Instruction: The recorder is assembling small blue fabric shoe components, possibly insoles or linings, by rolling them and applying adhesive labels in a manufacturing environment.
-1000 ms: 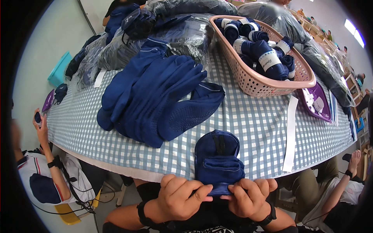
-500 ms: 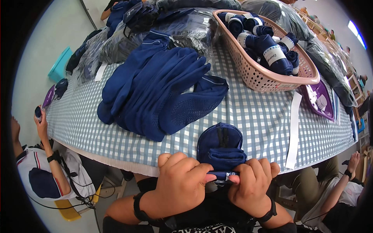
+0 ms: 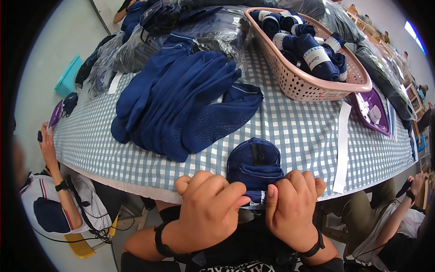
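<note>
At the table's near edge lies a navy fabric pouch (image 3: 253, 156) with a rounded far end, a dark strip down its middle and a folded layer across it. My left hand (image 3: 210, 208) grips the left end of its near edge, fingers curled and thumb pointing inward. On the other end my right hand (image 3: 294, 211) is closed, its thumb upright against the cloth. White lettering shows between the two thumbs. Beyond them, to the left, a fanned stack of navy socks (image 3: 167, 99) lies flat, the front one dotted on its sole.
A pink perforated basket (image 3: 312, 93) holds rolled navy bundles (image 3: 317, 59) with paper bands. Right of my hands lies a white paper strip (image 3: 343, 149), near a purple tray (image 3: 383, 122). Plastic-wrapped bundles (image 3: 217, 34) line the back. Co-workers sit at left and right.
My right thumb has turned from pointing inward to upright, and more of the lettered near edge shows. The folded layer sits flatter. At right, a co-worker's raised hand now shows a dark item.
</note>
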`<action>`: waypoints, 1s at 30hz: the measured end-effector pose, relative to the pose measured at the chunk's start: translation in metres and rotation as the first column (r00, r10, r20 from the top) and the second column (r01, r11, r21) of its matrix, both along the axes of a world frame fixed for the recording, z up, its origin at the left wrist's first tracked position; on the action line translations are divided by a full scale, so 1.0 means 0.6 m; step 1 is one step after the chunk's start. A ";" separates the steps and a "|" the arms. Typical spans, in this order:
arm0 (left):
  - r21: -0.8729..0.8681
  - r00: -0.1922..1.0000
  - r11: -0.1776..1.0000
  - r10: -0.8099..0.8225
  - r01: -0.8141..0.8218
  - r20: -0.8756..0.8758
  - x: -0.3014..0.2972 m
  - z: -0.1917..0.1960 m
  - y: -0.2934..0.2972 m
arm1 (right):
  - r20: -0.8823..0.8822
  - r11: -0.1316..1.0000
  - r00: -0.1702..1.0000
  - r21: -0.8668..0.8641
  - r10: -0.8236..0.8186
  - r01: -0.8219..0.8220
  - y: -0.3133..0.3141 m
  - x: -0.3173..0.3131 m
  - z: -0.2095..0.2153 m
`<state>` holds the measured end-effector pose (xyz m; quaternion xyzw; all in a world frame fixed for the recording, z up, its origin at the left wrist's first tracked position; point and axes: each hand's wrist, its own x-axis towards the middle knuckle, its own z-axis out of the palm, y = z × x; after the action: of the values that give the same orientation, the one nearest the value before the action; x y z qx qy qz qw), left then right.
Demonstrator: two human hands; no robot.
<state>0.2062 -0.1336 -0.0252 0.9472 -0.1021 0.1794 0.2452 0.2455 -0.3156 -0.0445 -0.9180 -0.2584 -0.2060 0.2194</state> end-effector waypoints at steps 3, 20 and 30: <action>0.008 0.990 0.998 -0.063 0.063 0.129 0.001 -0.008 0.008 | -0.021 1.000 1.000 0.007 -0.003 0.003 0.004 0.001 0.001; 0.059 0.969 0.976 -0.215 0.209 0.122 0.000 -0.008 0.014 | -0.117 0.984 0.993 0.171 -0.032 0.051 0.004 0.003 0.005; 0.067 0.973 0.984 -0.172 0.163 0.155 -0.001 -0.017 0.013 | 0.250 0.999 0.968 0.026 0.027 -0.034 -0.024 -0.016 -0.020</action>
<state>0.2054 -0.1257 -0.0355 0.9240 -0.2058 0.2310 0.2247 0.2360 -0.3301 -0.0567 -0.8773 -0.2949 -0.3203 0.2019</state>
